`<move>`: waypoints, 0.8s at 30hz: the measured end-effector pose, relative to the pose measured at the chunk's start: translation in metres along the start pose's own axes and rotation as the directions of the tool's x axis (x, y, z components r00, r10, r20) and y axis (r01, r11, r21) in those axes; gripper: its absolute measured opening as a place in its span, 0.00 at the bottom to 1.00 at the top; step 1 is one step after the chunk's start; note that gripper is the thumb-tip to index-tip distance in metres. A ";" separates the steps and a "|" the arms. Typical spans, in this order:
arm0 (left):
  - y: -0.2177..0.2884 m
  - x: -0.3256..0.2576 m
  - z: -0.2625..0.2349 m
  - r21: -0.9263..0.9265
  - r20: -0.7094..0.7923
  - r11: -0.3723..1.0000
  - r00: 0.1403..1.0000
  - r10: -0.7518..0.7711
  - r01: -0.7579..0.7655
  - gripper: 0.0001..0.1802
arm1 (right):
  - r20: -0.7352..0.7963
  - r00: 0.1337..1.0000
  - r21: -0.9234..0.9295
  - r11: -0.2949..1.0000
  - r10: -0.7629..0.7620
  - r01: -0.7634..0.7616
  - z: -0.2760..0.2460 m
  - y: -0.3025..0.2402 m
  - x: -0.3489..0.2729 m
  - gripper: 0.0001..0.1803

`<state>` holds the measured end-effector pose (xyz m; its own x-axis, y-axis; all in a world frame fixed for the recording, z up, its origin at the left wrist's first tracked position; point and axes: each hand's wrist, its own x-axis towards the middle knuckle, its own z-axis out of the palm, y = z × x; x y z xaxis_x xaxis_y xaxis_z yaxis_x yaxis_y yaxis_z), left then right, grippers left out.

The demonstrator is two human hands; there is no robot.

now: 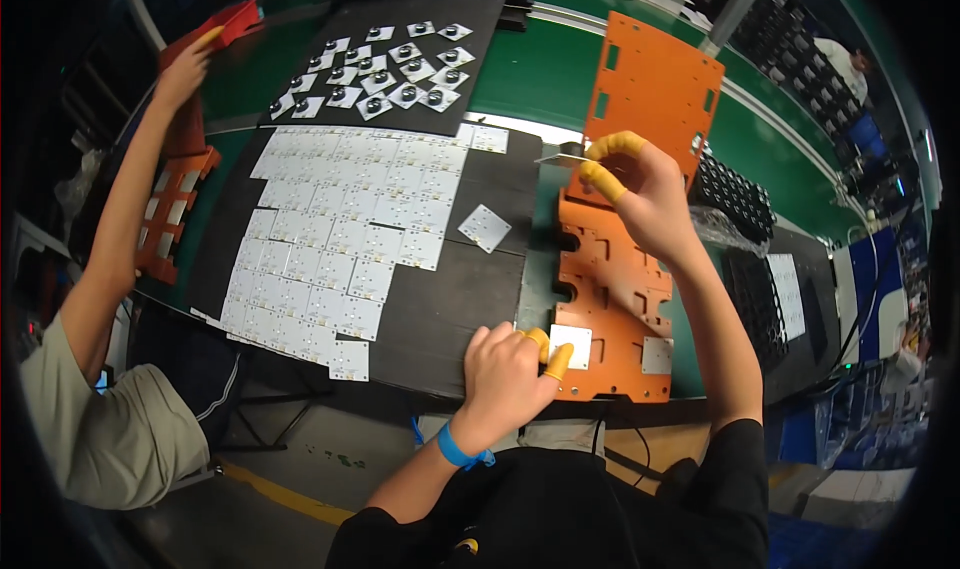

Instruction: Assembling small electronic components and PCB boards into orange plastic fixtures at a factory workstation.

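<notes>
My right hand [650,199], with yellow finger cots on thumb and forefinger, is raised above the orange fixture [600,269]. It pinches a small white circuit board with a dark round part [572,150], seen nearly edge-on. Lower down, my left hand [508,377] wears a blue wristband and yellow finger cots. Its curled thumb and forefinger grip the left edge of a white square plate [573,347] lying on the fixture's near end. A second white plate [657,355] sits at the fixture's near right corner. The fixture's orange lid panel [655,89] stands raised at the far side.
Rows of white circuit boards [340,209] cover a black mat, with one loose board [485,228] beside them. Behind are boards with black round parts [405,94]. At left, a co-worker's hand [185,74] reaches to a red tray [235,21]. Black trays [735,194] stand right.
</notes>
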<state>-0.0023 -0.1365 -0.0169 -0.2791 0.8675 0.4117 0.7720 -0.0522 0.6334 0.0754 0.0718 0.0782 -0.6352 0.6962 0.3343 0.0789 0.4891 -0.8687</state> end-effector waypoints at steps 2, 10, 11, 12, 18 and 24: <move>-0.005 -0.001 -0.002 -0.010 0.014 1.000 1.000 0.006 -0.005 0.14 | 0.053 0.997 -0.143 0.988 -0.048 0.055 0.019 0.005 0.026 0.08; -0.007 0.000 -0.006 0.015 -0.029 0.999 0.998 0.052 -0.052 0.19 | 0.214 0.924 -0.626 0.682 -0.317 0.379 0.082 0.048 0.158 0.06; -0.010 0.002 -0.002 -0.013 -0.033 0.998 0.998 0.056 -0.057 0.19 | 0.220 0.920 -0.669 0.635 -0.326 0.385 0.083 0.058 0.180 0.05; -0.012 0.004 -0.001 -0.030 -0.017 0.997 0.997 0.072 -0.073 0.20 | 0.226 0.915 -0.710 0.587 -0.335 0.390 0.083 0.067 0.200 0.05; -0.006 -0.002 -0.004 -0.082 0.002 0.996 1.000 0.021 -0.021 0.19 | 0.119 0.952 -0.718 0.638 -0.281 0.278 0.125 0.085 0.286 0.07; -0.013 0.003 -0.009 -0.194 0.127 0.980 0.992 -0.011 0.036 0.06 | 0.062 0.971 -0.773 0.603 -0.233 0.194 0.143 0.125 0.326 0.09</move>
<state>-0.0183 -0.1373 -0.0182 -0.2131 0.9238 0.3181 0.6361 -0.1159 0.7628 -0.2321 0.2844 0.0265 -0.6826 0.5293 0.5038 0.5185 0.8367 -0.1764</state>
